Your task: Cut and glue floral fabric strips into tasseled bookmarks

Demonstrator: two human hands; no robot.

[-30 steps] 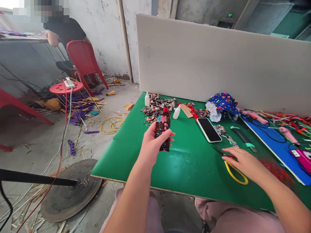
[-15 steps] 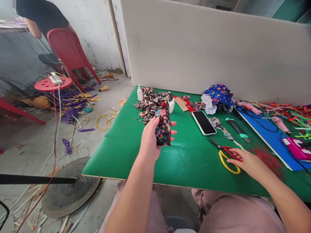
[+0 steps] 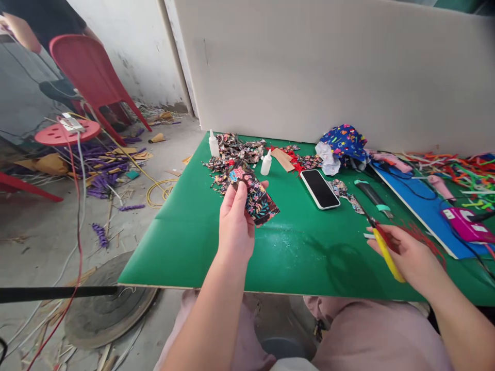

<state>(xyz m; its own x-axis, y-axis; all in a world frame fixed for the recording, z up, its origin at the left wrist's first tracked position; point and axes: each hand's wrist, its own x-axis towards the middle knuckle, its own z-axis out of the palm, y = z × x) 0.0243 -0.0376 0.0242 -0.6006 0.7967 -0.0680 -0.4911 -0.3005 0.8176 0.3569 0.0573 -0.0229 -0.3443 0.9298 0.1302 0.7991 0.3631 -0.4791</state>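
Note:
My left hand (image 3: 236, 221) is closed on a folded piece of dark floral fabric (image 3: 258, 198), held above the green table (image 3: 185, 242). On the right, my right hand (image 3: 410, 257) grips scissors (image 3: 382, 247) with one red and one yellow handle, raised off the table and seen nearly edge-on. Behind the left hand lies a heap of dark floral fabric scraps (image 3: 243, 149). Two white squeeze bottles stand by it, one at the back (image 3: 213, 143) and one in front (image 3: 266, 164). A phone (image 3: 320, 189) rests between my hands, farther back.
A utility knife (image 3: 373, 198) lies behind the scissors. Beyond it are a blue board (image 3: 417, 211), a pink boxed device (image 3: 467, 224) and colourful strips. Blue patterned cloth (image 3: 344, 144) is bunched against the pale partition (image 3: 309, 72). Back left, a person sits on a red chair (image 3: 91, 72).
My right hand has lifted the scissors off the table and turned them edge-on. My left hand has tilted the floral fabric, its lower end swinging right. The view has shifted slightly.

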